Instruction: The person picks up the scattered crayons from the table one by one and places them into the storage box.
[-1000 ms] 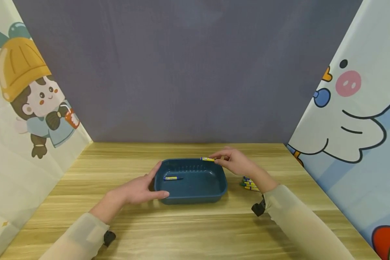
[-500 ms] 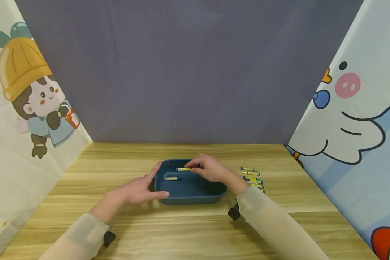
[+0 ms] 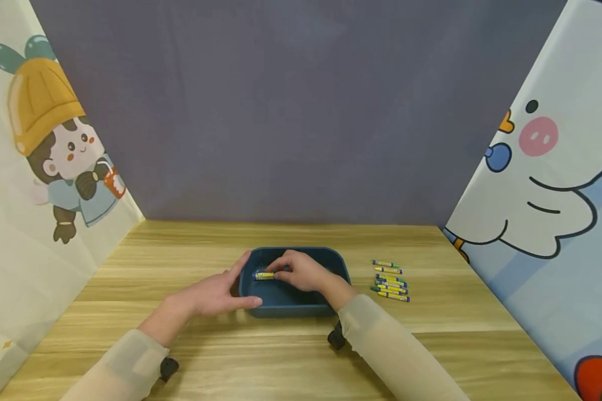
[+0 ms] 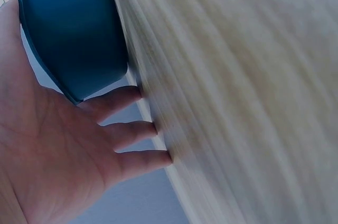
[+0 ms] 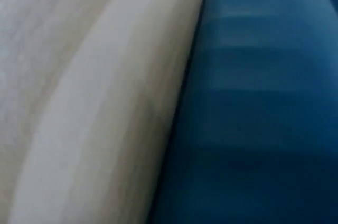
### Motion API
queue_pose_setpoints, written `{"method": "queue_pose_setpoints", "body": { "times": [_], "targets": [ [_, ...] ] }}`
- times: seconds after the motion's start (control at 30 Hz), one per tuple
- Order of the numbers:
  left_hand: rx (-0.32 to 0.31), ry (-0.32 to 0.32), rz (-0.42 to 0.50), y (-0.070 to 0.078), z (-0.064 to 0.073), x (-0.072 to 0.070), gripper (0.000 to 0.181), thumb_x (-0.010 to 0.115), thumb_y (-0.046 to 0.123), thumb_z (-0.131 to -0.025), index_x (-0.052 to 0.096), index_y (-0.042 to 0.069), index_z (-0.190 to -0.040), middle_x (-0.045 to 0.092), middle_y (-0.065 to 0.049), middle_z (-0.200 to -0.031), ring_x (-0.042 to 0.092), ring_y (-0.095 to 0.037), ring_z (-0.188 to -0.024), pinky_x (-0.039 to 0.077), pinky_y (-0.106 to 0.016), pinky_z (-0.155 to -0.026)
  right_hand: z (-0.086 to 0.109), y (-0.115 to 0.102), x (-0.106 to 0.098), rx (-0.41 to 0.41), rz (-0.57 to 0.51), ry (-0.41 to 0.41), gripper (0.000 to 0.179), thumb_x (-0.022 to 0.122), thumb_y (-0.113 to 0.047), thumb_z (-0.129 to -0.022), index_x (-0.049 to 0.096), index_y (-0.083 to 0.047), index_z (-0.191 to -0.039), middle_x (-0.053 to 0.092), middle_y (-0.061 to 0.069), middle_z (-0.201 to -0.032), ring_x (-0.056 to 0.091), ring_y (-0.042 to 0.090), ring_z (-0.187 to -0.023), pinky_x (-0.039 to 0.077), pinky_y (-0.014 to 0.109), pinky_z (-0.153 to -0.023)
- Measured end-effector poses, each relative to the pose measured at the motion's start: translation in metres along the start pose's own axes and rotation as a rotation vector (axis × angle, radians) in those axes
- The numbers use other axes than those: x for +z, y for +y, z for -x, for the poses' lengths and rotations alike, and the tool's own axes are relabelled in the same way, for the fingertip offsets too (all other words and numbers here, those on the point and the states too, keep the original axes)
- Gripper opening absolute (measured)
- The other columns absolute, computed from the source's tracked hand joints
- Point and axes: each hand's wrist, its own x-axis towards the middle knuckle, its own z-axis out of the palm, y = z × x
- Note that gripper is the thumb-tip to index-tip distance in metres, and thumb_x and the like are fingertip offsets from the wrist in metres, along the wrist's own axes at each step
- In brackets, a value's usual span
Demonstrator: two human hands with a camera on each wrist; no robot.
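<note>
A dark blue plastic basin (image 3: 301, 312) stands on the wooden table. My left hand (image 3: 214, 291) spans its left end, thumb over the near rim and index finger along the far left corner. In the left wrist view, straight fingers (image 4: 140, 163) of that hand reach down to the tabletop beside the basin wall. My right hand (image 3: 301, 271) is inside the basin, thumb and index finger pinching a yellow-and-blue wrapped crayon (image 3: 264, 275) low near the left end. A second crayon in there cannot be told apart from it. The right wrist view shows only basin and table.
Several wrapped crayons (image 3: 391, 287) lie in a loose column on the table right of the basin. A grey panel (image 3: 291, 111) rises behind the table. Cartoon-printed sheets (image 3: 572, 211) flank both sides.
My right hand has carried the crayon from above the far right rim leftward and down into the basin, to where another crayon lay. The left hand stays in place.
</note>
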Motion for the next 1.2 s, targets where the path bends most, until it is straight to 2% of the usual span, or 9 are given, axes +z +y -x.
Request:
{"method": "queue_pose_setpoints", "body": {
  "times": [0.4, 0.7, 0.9, 1.2],
  "targets": [
    [-0.013, 0.003, -0.007, 0.0019, -0.0014, -0.0007, 0.122, 0.067, 0.077, -0.097, -0.008, 0.025, -0.178, 0.049, -0.029, -0.166, 0.058, -0.042, -0.146, 0.049, -0.062, -0.116, -0.0027, 0.0059, 0.0058, 0.027, 0.065, -0.038, 0.025, 0.070, -0.018, -0.109, 0.082, -0.023, -0.131, 0.072, 0.000, -0.121, 0.061, 0.012, -0.103, 0.052, 0.034, -0.095],
    [-0.015, 0.000, -0.006, 0.0013, -0.0015, -0.0002, 0.123, 0.067, 0.076, -0.097, -0.008, 0.024, -0.178, 0.050, -0.029, -0.165, 0.059, -0.040, -0.145, 0.049, -0.062, -0.116, -0.0053, 0.0048, 0.0087, 0.119, 0.073, -0.062, 0.028, 0.078, -0.026, -0.105, 0.080, -0.024, -0.133, 0.067, -0.001, -0.107, 0.058, 0.012, -0.093, 0.052, 0.036, -0.090],
    [-0.014, 0.004, -0.008, -0.0003, -0.0018, 0.0003, 0.122, 0.067, 0.076, -0.097, -0.008, 0.024, -0.178, 0.049, -0.029, -0.166, 0.058, -0.040, -0.146, 0.048, -0.062, -0.116, -0.0065, 0.0049, 0.0100, 0.132, 0.093, -0.059, 0.029, 0.081, -0.028, -0.103, 0.080, -0.023, -0.131, 0.066, -0.002, -0.104, 0.058, 0.011, -0.090, 0.052, 0.034, -0.087],
    [-0.024, -0.006, 0.004, 0.0006, -0.0002, 0.0008, 0.122, 0.067, 0.077, -0.097, -0.009, 0.027, -0.178, 0.045, -0.031, -0.168, 0.056, -0.045, -0.148, 0.047, -0.065, -0.116, -0.0049, 0.0034, 0.0119, 0.108, 0.217, -0.030, 0.028, 0.076, -0.033, -0.106, 0.081, -0.027, -0.132, 0.071, -0.002, -0.115, 0.063, 0.011, -0.096, 0.056, 0.035, -0.091]
  ]
}}
